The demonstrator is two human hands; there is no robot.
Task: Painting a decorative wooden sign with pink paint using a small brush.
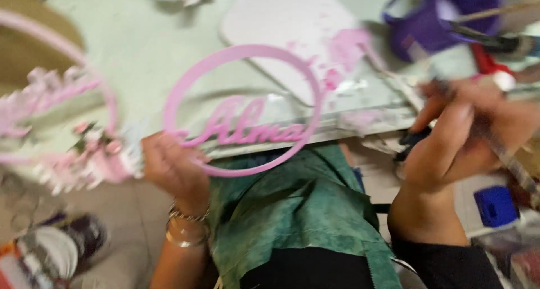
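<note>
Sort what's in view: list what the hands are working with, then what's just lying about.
In hand:
- pink ring with cut-out lettering, held at its lower left edge by the left hand
- thin brush, gripped in the right hand

Lying about:
- white board smeared with pink paint
- purple container
- finished pink ring with flowers
- blue block
- green cloth over the lap

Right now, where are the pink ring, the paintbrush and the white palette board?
pink ring [304, 75], head view, upper right arc.
paintbrush [509, 159], head view, handle below right hand.
white palette board [275, 19], head view, bare white top.
</note>
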